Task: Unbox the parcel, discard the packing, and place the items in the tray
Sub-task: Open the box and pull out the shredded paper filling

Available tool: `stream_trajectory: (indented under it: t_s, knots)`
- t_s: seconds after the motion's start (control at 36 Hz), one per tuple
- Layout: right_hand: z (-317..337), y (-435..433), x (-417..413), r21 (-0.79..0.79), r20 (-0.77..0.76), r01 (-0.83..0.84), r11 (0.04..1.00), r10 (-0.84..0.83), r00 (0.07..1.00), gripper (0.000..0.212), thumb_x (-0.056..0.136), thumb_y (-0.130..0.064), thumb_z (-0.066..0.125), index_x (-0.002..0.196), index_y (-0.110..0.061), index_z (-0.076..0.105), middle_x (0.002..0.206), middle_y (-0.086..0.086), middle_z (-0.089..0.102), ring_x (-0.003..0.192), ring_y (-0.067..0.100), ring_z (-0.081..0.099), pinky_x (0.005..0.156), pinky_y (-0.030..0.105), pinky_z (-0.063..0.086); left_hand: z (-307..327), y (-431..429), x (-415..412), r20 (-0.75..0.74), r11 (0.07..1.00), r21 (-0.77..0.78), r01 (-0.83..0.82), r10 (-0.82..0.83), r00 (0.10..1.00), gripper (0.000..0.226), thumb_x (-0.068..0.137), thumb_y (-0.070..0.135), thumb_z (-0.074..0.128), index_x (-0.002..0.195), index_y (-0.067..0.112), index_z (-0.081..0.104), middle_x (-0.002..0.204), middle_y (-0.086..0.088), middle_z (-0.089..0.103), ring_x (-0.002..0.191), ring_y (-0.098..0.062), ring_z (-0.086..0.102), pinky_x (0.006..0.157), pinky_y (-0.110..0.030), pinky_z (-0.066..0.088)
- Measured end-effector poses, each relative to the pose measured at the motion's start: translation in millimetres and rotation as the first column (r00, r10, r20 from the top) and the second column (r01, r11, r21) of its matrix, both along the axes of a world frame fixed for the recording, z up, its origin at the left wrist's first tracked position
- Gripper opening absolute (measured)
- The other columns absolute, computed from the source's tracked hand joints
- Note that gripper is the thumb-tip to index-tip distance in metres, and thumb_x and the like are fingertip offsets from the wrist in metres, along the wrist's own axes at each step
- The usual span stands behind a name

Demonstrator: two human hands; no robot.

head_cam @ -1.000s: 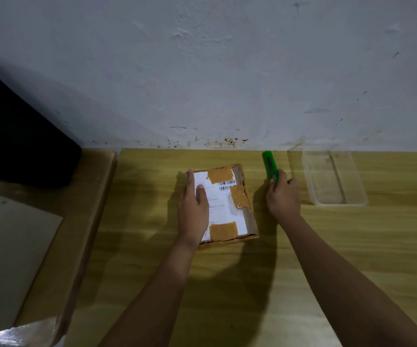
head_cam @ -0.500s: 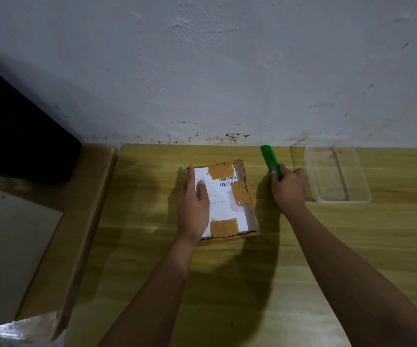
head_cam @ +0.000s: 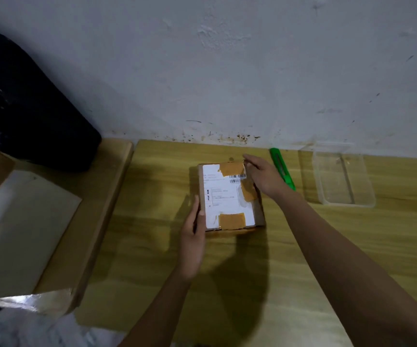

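- Brown cardboard parcel (head_cam: pixel 230 196), with a white shipping label and tan tape patches on top, lies flat mid-worktop and is not yet opened. Its long axis runs away from the person toward the wall.
- Left grip (head_cam: pixel 192 236) is at the parcel's near-left edge. The fingers lie straight along the side and the thumb is on the top rim. It is bracing, not clenched.
- Right grip (head_cam: pixel 265 176) is over the far-right corner, with fingertips (head_cam: pixel 246 159) at the tape patch there. Too blurred to tell whether they pinch the tape or only touch it.
- Green plastic utility knife (head_cam: pixel 283 171) lies loose on the yellow wood-grain worktop (head_cam: pixel 327 246), just right of the right grip. It is roughly parallel to the parcel, with its near end hidden behind the wrist.
- Clear rectangular plastic tray (head_cam: pixel 347 205) sits further right, apart from the knife.
- Half a second ago the right grip was on the knife. It has now let go and crossed to the parcel corner. The left grip was flat on the label and now sits at the side edge. Parcel and tray are unmoved.
- Judgement: the opening move turns on that far-right tape, which is directly under the right fingertips. If peeling fails, the knife is a short reach to the right, nearer the right grip.
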State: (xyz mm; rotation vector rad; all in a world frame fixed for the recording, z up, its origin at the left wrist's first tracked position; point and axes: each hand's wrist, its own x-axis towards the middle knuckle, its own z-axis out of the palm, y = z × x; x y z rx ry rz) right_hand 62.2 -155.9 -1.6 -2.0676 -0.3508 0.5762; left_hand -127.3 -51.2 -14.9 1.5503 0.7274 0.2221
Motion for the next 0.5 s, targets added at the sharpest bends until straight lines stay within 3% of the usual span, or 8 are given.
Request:
stream_trajectory:
  t_s: [0.06, 0.14, 0.28, 0.36, 0.5]
  knots:
    - [-4.4, -3.4, -5.5, 0.023, -0.023, 0.036, 0.999, -0.035, 0.999, 0.039, 0.098, -0.021, 0.037, 0.136, -0.014, 0.043, 0.144, 0.008, 0.042, 0.132, 0.025, 0.04, 0.11, 0.035, 0.033, -0.8, -5.6, -16.5, 0.025, 1.0, 0.01, -0.015, 0.015, 1.0, 0.042, 0.097, 0.021, 0.042, 0.138, 0.029, 0.035, 0.133, 0.02, 0.043, 0.107, 0.026, 0.044, 0.084, 0.004, 0.036]
    - [-5.8, -12.7, -18.8, 0.054, -0.006, 0.11, 0.993, -0.109, 0.994, 0.035, 0.098, -0.016, 0.039, 0.131, -0.01, 0.049, 0.141, 0.008, 0.045, 0.13, 0.023, 0.041, 0.107, 0.026, 0.03, -1.6, -12.7, -30.6, 0.031, 0.999, -0.017, -0.049, 0.05, 0.998, 0.044, 0.097, 0.019, 0.043, 0.14, 0.026, 0.035, 0.138, 0.015, 0.042, 0.12, 0.014, 0.041, 0.091, 0.003, 0.033]
    - [-1.7, -40.0, -51.0, 0.038, 0.038, 0.15, 0.988, -0.152, 0.988, 0.03, 0.094, -0.013, 0.047, 0.123, -0.008, 0.057, 0.13, 0.01, 0.056, 0.12, 0.024, 0.051, 0.101, 0.03, 0.04, 3.7, -21.9, -42.2, -0.014, 0.978, 0.112, -0.174, 0.177, 0.984, 0.043, 0.099, 0.026, 0.039, 0.141, 0.021, 0.035, 0.141, 0.01, 0.042, 0.129, -0.003, 0.038, 0.09, 0.005, 0.029]
    - [-1.6, -63.8, -77.4, 0.027, 0.12, 0.136, 0.99, -0.138, 0.983, 0.027, 0.091, -0.014, 0.053, 0.116, -0.006, 0.061, 0.118, 0.012, 0.063, 0.107, 0.024, 0.058, 0.088, 0.025, 0.04, 4.5, -27.1, -49.1, -0.01, 0.93, 0.196, -0.312, 0.32, 0.947, 0.043, 0.098, 0.022, 0.042, 0.138, 0.007, 0.042, 0.139, -0.007, 0.049, 0.124, -0.008, 0.042, 0.086, 0.003, 0.03]
    - [-3.1, -106.7, -118.3, -0.095, 0.346, 0.09, 0.991, -0.052, 0.937, 0.028, 0.088, -0.017, 0.058, 0.112, -0.003, 0.062, 0.106, 0.016, 0.064, 0.098, 0.029, 0.059, 0.087, 0.031, 0.042, 7.0, -49.2, -62.4, -0.02, 0.921, 0.159, -0.355, 0.362, 0.932, 0.042, 0.099, 0.021, 0.042, 0.139, 0.008, 0.041, 0.138, -0.009, 0.05, 0.126, -0.013, 0.044, 0.09, -0.01, 0.033]
